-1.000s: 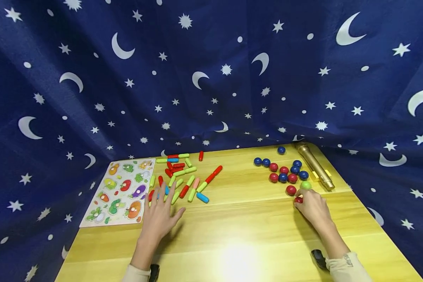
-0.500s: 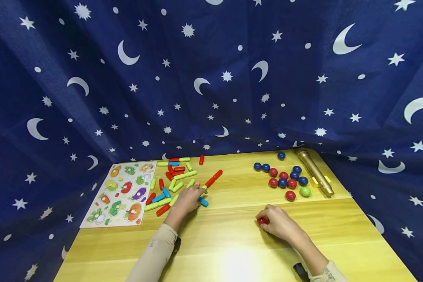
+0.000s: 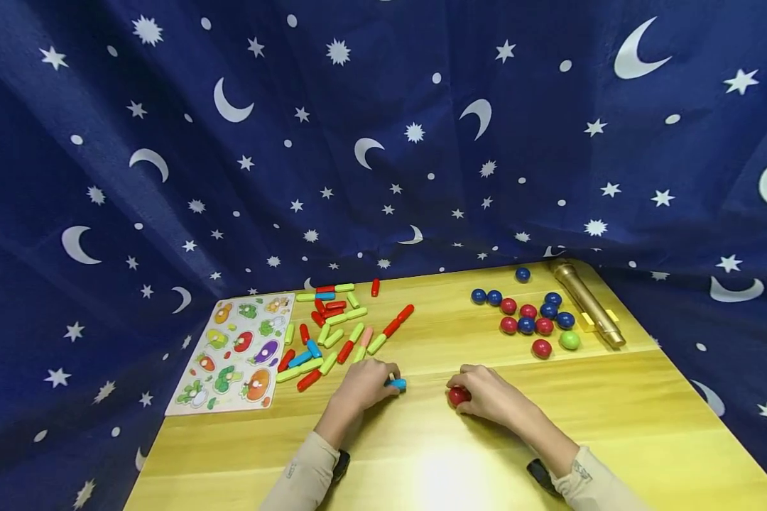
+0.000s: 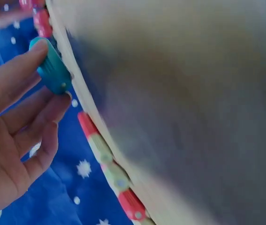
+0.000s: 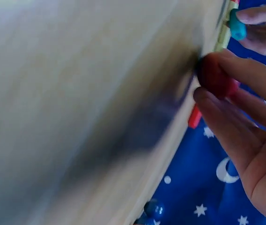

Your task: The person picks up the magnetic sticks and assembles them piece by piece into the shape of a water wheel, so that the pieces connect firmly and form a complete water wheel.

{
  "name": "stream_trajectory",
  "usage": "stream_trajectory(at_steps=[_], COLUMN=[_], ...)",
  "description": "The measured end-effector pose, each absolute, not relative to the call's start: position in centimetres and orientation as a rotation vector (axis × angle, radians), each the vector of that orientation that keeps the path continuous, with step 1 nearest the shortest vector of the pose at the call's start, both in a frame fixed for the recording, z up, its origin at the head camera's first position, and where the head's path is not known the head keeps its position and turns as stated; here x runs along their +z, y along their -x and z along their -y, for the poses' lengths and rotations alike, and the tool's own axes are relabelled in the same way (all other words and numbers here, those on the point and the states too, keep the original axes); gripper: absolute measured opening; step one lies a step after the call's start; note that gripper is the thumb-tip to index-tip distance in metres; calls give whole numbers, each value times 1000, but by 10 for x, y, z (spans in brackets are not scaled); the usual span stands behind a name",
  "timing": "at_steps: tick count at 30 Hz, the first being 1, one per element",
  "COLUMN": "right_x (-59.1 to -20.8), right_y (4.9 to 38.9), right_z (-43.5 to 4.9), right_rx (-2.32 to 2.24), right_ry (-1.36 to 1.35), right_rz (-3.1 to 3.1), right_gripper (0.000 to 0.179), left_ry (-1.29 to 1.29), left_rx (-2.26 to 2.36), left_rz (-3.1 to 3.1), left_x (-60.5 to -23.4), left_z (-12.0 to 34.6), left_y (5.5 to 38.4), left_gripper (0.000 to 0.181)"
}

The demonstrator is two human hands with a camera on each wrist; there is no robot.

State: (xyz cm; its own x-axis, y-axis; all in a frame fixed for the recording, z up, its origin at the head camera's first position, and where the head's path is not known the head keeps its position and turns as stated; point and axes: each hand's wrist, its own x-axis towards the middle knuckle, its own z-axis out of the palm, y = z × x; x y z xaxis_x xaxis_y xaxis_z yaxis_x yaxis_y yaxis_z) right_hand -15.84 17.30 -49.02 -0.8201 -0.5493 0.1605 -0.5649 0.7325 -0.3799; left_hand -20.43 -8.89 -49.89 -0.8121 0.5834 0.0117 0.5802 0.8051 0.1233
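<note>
In the head view my left hand pinches a short blue stick piece between thumb and fingers, just above or on the table. The left wrist view shows this blue piece held at the fingertips. Across a small gap, my right hand holds a red ball near the middle of the table. In the right wrist view the red ball sits between thumb and fingers. Whether either thing touches the tabletop is hard to tell.
Several red, green and blue stick pieces lie to the left, beside a vegetable puzzle board. Red and blue balls and one green ball lie at right. A gold tube rests near the right edge.
My right hand has brought a red ball from the right group to the middle. My left hand has moved from above the stick pieces, picked up the blue one and carried it rightward.
</note>
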Motion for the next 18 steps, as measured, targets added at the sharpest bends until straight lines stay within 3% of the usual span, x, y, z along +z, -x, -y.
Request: stream_trajectory(at_steps=[18], right_x=[-490], right_y=[172], right_z=[-150], right_rx=[665], right_ry=[-1048], right_rz=[2809], right_gripper=[27], left_ry=[-1065], left_rx=[164], left_rz=[-2974], left_x=[-498], left_z=[57], left_y=[187], left_gripper=[21])
